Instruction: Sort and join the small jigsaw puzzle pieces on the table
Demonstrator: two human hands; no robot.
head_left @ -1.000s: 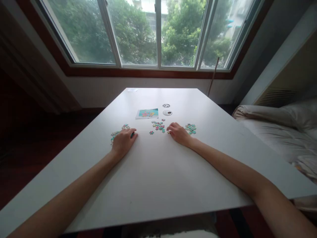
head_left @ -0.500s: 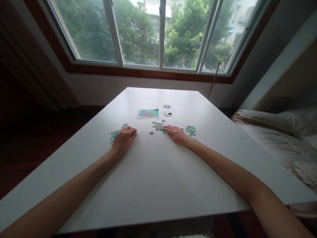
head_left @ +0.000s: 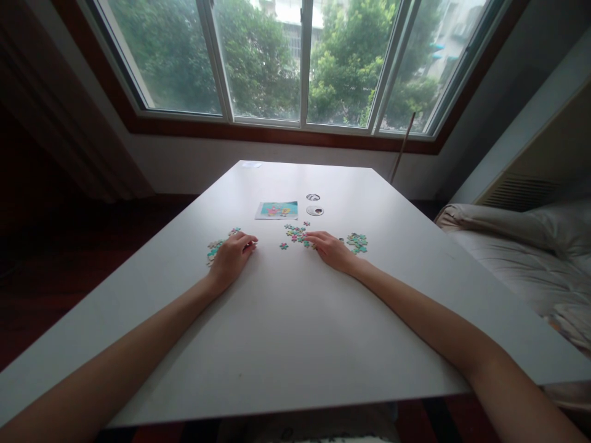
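Note:
Both my forearms stretch over a white table (head_left: 286, 332). My left hand (head_left: 232, 256) lies curled, fingers together, against a left cluster of small teal and pink puzzle pieces (head_left: 215, 248); what its fingertips hold is hidden. My right hand (head_left: 329, 248) rests palm down with fingers stretched toward the middle cluster of pieces (head_left: 295, 234), fingertips touching its edge. A third cluster (head_left: 357, 241) lies just right of that hand. One loose piece (head_left: 283, 246) sits between the hands.
A small picture card (head_left: 277, 210) lies beyond the pieces, with two round discs (head_left: 314, 210) to its right. A large window is behind the table. A bed with pale bedding (head_left: 521, 246) stands at the right. A thin stick (head_left: 401, 154) leans by the wall.
My right hand has opened from a loose curl and slid left to the middle cluster. My left hand has barely shifted. The camera has tilted slightly.

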